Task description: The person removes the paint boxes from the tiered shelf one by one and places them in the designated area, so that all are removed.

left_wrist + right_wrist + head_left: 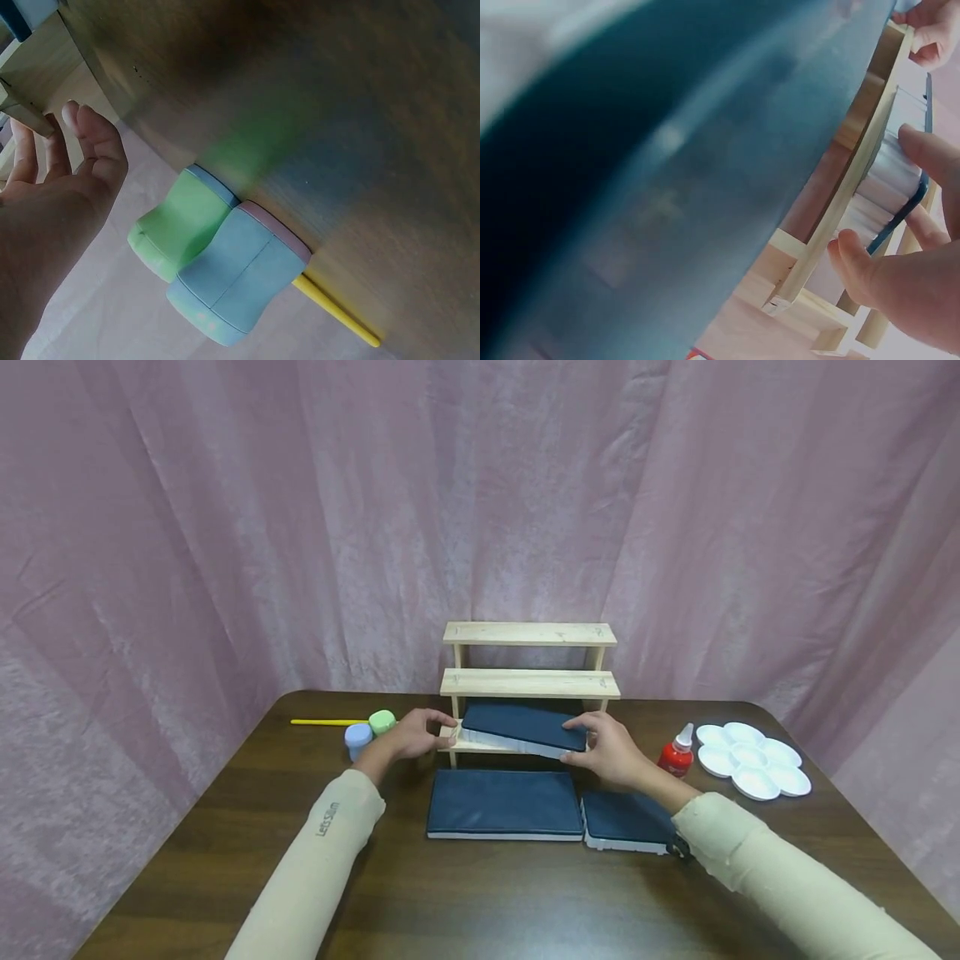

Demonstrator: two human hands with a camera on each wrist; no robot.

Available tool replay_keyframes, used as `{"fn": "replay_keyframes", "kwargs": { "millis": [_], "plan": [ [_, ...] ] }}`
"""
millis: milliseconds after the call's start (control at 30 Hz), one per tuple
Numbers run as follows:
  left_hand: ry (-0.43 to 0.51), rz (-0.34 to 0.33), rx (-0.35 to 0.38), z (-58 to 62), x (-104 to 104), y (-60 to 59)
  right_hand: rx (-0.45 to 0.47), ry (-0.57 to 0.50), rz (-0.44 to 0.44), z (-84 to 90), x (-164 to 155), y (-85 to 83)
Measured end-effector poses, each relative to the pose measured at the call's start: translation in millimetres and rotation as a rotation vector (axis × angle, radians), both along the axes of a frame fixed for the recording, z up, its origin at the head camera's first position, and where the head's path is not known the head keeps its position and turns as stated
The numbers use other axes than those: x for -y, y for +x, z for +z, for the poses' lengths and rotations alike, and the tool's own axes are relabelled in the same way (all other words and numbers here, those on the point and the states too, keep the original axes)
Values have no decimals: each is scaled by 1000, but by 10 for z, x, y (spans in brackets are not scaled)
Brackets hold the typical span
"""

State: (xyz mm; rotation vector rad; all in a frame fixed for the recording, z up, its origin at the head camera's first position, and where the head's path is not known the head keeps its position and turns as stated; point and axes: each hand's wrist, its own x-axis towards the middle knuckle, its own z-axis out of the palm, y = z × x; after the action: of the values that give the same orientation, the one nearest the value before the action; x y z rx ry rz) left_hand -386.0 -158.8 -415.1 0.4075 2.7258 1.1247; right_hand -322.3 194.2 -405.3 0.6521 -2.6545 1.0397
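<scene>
A dark blue block (522, 727) with a white underside (889, 180) lies tilted on the lowest step of a wooden stepped rack (528, 683). My right hand (581, 739) pinches the block's right end, thumb below and fingers above (881, 199). My left hand (448, 731) holds the rack's left post (34, 71), with thumb and fingertips (71, 120) against the wood. Two more dark blue blocks lie flat in front of the rack, a large one (504, 802) and a smaller one (626, 818). The near block is a dark blur (667, 187) in the right wrist view.
A blue jar (357, 739) and a green jar (382, 722) stand left of the rack beside a yellow stick (326, 722). At the right are a red squeeze bottle (677, 752) and a white flower-shaped palette (752, 758). A pink curtain surrounds the brown table (480, 893).
</scene>
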Motion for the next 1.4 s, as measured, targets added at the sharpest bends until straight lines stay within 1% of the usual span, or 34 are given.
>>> {"fn": "replay_keyframes", "kwargs": {
  "millis": [167, 333, 500, 600, 700, 1033, 1167, 1400],
  "plan": [
    [1, 2, 5, 3, 1, 9, -10, -33, -11, -5, 17, 36],
    [-1, -13, -15, 2, -1, 22, -26, -69, -47, 36, 43, 100],
    [21, -23, -29, -5, 7, 36, 6, -107, -78, 84, 70, 177],
    [37, -21, -19, -6, 9, 51, 22, -122, -94, 100, 75, 233],
    [35, -18, -9, -8, 10, 64, 25, -145, -115, 101, 66, 271],
    [28, -30, -20, 2, -5, 55, -9, -230, -171, 128, 7, 317],
    [37, -32, -18, 2, -9, 48, -4, -256, -173, 145, -7, 343],
    [48, -13, 14, -9, -1, 36, 1, -276, -169, 145, -38, 381]
  ]
}}
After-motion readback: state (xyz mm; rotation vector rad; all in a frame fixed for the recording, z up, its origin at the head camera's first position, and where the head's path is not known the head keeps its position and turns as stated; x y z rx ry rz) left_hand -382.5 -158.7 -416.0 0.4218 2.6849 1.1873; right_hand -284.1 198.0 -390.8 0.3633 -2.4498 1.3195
